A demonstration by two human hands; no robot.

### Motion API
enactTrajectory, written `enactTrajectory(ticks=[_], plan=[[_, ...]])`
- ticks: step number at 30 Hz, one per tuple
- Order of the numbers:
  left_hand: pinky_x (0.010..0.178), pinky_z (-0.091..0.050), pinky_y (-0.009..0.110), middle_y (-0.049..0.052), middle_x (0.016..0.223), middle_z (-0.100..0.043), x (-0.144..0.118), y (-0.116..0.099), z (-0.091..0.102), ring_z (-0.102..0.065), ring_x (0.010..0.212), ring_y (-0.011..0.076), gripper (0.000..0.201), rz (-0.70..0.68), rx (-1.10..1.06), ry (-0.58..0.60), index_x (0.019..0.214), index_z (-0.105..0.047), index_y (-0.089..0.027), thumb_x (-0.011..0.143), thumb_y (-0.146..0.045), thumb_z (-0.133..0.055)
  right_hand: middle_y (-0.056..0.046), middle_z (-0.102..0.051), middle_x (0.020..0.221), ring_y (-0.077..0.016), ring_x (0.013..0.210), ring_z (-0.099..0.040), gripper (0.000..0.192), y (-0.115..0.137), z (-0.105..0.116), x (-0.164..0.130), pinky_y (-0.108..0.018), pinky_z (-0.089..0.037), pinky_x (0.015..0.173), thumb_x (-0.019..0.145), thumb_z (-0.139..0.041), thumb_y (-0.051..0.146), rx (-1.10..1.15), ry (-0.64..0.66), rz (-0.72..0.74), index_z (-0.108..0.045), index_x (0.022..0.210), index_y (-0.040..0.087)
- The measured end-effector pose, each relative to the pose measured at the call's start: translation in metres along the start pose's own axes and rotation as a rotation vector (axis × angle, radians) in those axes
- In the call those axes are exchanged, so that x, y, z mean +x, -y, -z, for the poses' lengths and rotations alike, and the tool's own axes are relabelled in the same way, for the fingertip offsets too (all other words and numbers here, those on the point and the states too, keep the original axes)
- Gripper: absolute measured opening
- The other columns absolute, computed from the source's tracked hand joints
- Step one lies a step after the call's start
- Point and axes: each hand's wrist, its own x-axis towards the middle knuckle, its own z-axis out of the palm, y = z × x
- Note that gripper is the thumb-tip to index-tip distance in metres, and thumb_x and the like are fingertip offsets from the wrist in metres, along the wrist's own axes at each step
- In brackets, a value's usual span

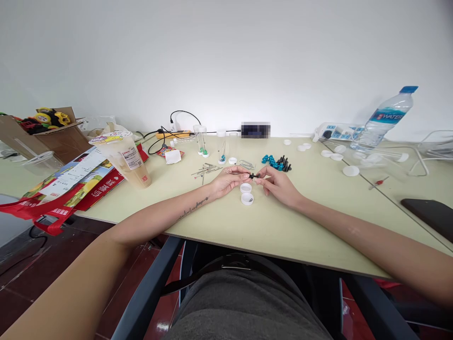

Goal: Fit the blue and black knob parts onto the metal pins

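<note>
My left hand (228,182) and my right hand (279,185) meet over the middle of the table. Between their fingertips is a small black part (254,176), pinched from both sides; its exact kind is too small to make out. Just below the fingers, two shallow white caps (247,198) lie close together, the nearer one with tiny pieces inside. A pile of small blue parts (269,161) and black parts (284,163) lies beyond my right hand. Thin metal pins (207,170) are scattered past my left hand. Clear tubes with white bases (222,148) stand behind them.
A drink cup (123,160) and a red bag (102,189) are at the left, by a cardboard box (60,137). On the right are loose white caps (351,171), a water bottle (384,118), a power strip (339,131) and a black phone (430,215).
</note>
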Motion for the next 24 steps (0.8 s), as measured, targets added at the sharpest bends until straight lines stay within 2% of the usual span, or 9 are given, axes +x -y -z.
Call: enactTrajectory(ticks=[2,8,10,12,16,19,22,24], plan=[[0.084,-0.048,0.029,0.002,0.08,-0.067,-0.0002,-0.0003,-0.0004,-0.066,0.076,0.0124,0.021,0.003,-0.002,-0.004,0.081,-0.064,-0.011,0.063,-0.011,-0.075,-0.001,-0.061,0.087,-0.0103,0.045,-0.051,0.028,0.0,-0.0002,0.0,-0.028,-0.04,0.048,0.082,-0.054,0.05,0.006,-0.009,-0.002,-0.049,0.087,0.023],[0.085,-0.048,0.031,0.002,0.081,-0.066,-0.0012,-0.0005,-0.0015,-0.067,0.079,0.015,0.022,-0.01,0.001,0.029,0.08,-0.064,-0.011,0.062,-0.013,-0.076,0.0,-0.06,0.062,-0.0131,0.048,-0.053,0.039,0.0028,0.0021,-0.0005,-0.03,-0.042,0.056,0.092,-0.036,0.049,-0.019,0.073,0.014,-0.051,0.07,0.02],[0.084,-0.049,0.03,0.002,0.081,-0.066,-0.0008,-0.0001,-0.0007,-0.066,0.079,0.0148,0.022,-0.011,0.001,0.035,0.08,-0.064,-0.011,0.062,-0.013,-0.076,0.001,-0.058,0.057,-0.0137,0.049,-0.053,0.039,0.0034,0.0023,-0.0006,-0.03,-0.041,0.058,0.092,-0.036,0.049,-0.029,0.065,0.011,-0.051,0.07,0.02],[0.084,-0.049,0.03,0.002,0.081,-0.066,-0.0002,0.0001,0.0003,-0.066,0.078,0.014,0.022,-0.008,0.001,0.028,0.081,-0.064,-0.011,0.062,-0.013,-0.076,0.002,-0.059,0.061,-0.0133,0.048,-0.053,0.032,0.0032,0.0018,-0.0007,-0.03,-0.041,0.056,0.089,-0.043,0.048,-0.032,0.045,0.003,-0.052,0.075,0.021],[0.087,-0.047,0.031,0.002,0.08,-0.067,0.0003,-0.0003,0.0004,-0.066,0.076,0.0123,0.022,0.003,-0.001,0.004,0.081,-0.063,-0.011,0.063,-0.012,-0.075,-0.001,-0.062,0.087,-0.011,0.046,-0.051,0.025,0.0023,0.0002,-0.0005,-0.029,-0.04,0.049,0.082,-0.055,0.047,0.013,-0.011,0.001,-0.05,0.087,0.023],[0.087,-0.047,0.032,0.002,0.081,-0.066,-0.0006,-0.0007,-0.0007,-0.066,0.077,0.013,0.021,0.0,0.011,0.005,0.081,-0.064,-0.011,0.063,-0.012,-0.075,0.0,-0.062,0.078,-0.012,0.047,-0.052,0.025,0.0031,0.0007,-0.0006,-0.03,-0.041,0.052,0.085,-0.05,0.047,0.001,0.015,-0.003,-0.051,0.081,0.022],[0.087,-0.047,0.033,0.002,0.082,-0.066,-0.0014,-0.0009,-0.0013,-0.066,0.079,0.0142,0.021,-0.002,0.01,0.022,0.08,-0.064,-0.011,0.062,-0.012,-0.075,0.0,-0.06,0.064,-0.0131,0.049,-0.053,0.035,0.004,0.0019,-0.0006,-0.03,-0.042,0.056,0.091,-0.039,0.047,-0.031,0.068,0.001,-0.051,0.072,0.02],[0.087,-0.047,0.032,0.002,0.082,-0.066,-0.0015,-0.0009,-0.0012,-0.066,0.078,0.0141,0.021,0.0,0.007,0.024,0.08,-0.064,-0.011,0.063,-0.012,-0.075,0.001,-0.059,0.063,-0.0134,0.049,-0.053,0.034,0.0035,0.0021,-0.0006,-0.03,-0.041,0.056,0.091,-0.039,0.047,-0.042,0.064,0.002,-0.051,0.073,0.021]])
